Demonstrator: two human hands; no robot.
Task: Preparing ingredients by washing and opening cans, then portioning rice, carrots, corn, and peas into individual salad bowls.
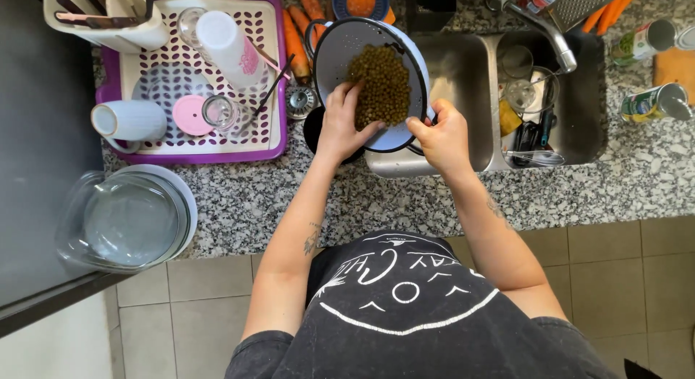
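Two bare hands work at a colander (340, 49) tilted over the left edge of a steel sink (463, 82). The colander is white inside with a blue rim and holds a heap of brownish-green peas (382, 86). The left hand (342, 125) reaches into the bowl from below, fingers spread and loose, tips touching the lower edge of the peas; it clamps on nothing. The right hand (441, 136) is closed on the colander's lower right rim, thumb over the edge. A dark pot (316, 129) sits just beneath the colander and left wrist, mostly hidden.

Left of the colander stands a purple drying rack (271, 144) with a white perforated tray. On it lie a clear glass (221, 111), a pink lid (192, 115), a white tumbler (224, 42) and a white mug (130, 120) at the rack's left edge. A white cutlery holder (145, 35) occupies the far left corner. Carrots (295, 39) lie between rack and colander. A stack of glass bowls (127, 220) rests at the near left end of the granite counter (304, 198).

The right basin holds glasses and utensils under the tap (543, 31). Two open cans (655, 104) lie on the counter right of the sink, well apart from the hands.
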